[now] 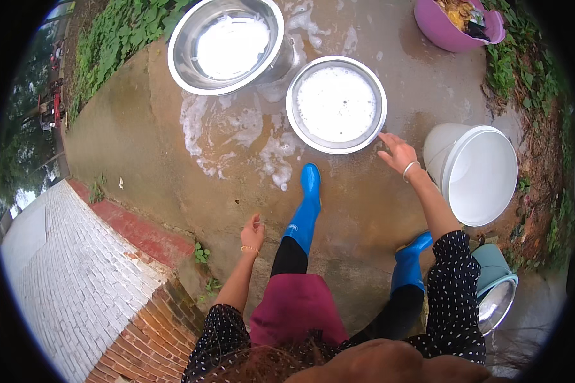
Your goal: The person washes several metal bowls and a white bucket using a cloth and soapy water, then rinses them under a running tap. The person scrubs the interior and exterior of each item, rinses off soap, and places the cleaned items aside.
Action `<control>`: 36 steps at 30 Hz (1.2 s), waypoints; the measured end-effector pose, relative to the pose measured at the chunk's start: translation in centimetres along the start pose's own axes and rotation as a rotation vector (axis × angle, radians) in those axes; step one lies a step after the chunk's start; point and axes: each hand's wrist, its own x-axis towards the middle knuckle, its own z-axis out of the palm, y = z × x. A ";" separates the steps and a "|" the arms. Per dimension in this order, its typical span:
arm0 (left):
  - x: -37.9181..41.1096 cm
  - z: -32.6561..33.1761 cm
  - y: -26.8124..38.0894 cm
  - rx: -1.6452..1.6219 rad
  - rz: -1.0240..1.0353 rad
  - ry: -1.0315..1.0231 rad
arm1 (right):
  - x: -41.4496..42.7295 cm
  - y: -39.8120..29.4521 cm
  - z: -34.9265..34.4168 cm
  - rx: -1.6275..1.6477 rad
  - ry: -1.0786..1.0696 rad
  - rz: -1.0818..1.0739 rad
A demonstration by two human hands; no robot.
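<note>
My right hand [398,154] reaches down with its fingers apart, the fingertips by the lower right rim of a round metal basin [293,125]; whether they touch it I cannot tell. White suds with bubbles fill that basin. Up and to its left stands a larger steel basin [181,52], with foamy white contents in its bottom. My left hand [253,234] hangs over the concrete beside my left leg, its fingers slightly curled and partly hidden from this angle. Nothing shows in either hand. A white plastic bucket [482,175] lies tipped to the right of my right wrist.
Suds streak the wet concrete [278,160] around the basins. A pink tub [441,28] holding mixed scraps stands at the upper right. Behind my right arm is a teal bucket [491,263] with a metal bowl [497,304]. A white-painted brick wall [86,268] rises at left; plants edge the ground.
</note>
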 end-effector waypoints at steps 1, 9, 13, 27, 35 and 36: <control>0.8 -1.9 -2.7 -0.018 -0.047 0.023 | 4.6 -1.9 1.3 -0.132 -0.093 0.017; 4.8 -6.4 -8.9 -0.158 -0.386 -0.042 | 23.9 -5.9 14.2 -0.170 -0.067 0.253; 8.9 -2.9 -2.9 -0.190 -0.275 -0.192 | 22.4 -0.8 19.6 0.029 0.263 0.234; -8.2 29.5 40.5 0.591 1.770 -0.568 | -14.2 6.3 7.5 2.311 0.939 0.169; -9.4 38.7 36.5 1.211 1.772 -0.783 | -26.9 14.1 7.5 2.771 1.339 0.204; -8.9 38.8 36.0 1.153 1.791 -0.812 | -28.0 14.9 7.7 2.771 1.412 0.185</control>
